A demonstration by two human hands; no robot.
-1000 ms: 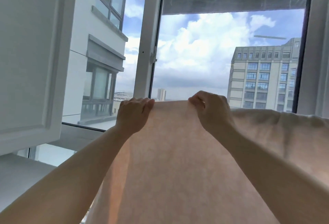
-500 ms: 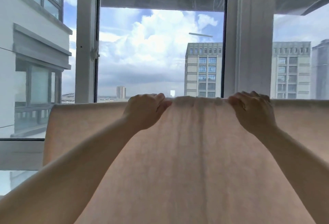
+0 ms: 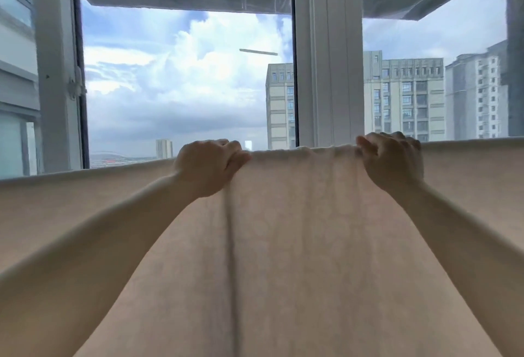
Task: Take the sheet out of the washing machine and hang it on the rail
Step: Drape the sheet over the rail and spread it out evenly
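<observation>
Left hand [image 3: 208, 166] and right hand [image 3: 392, 162] each clamp the top edge of the sheet [image 3: 297, 229], spaced apart, probably to spread it flat; rail hidden

A sheet [image 3: 297, 229] is hanging across the whole view, its top edge running left to right in front of a window [image 3: 184, 87]. The left hand [image 3: 208, 168] and right hand [image 3: 392, 162] are gripping that edge, well apart. A window post [image 3: 329, 53] is standing behind, between them. Buildings [image 3: 402, 98] are lying beyond the glass, to the right.
</observation>
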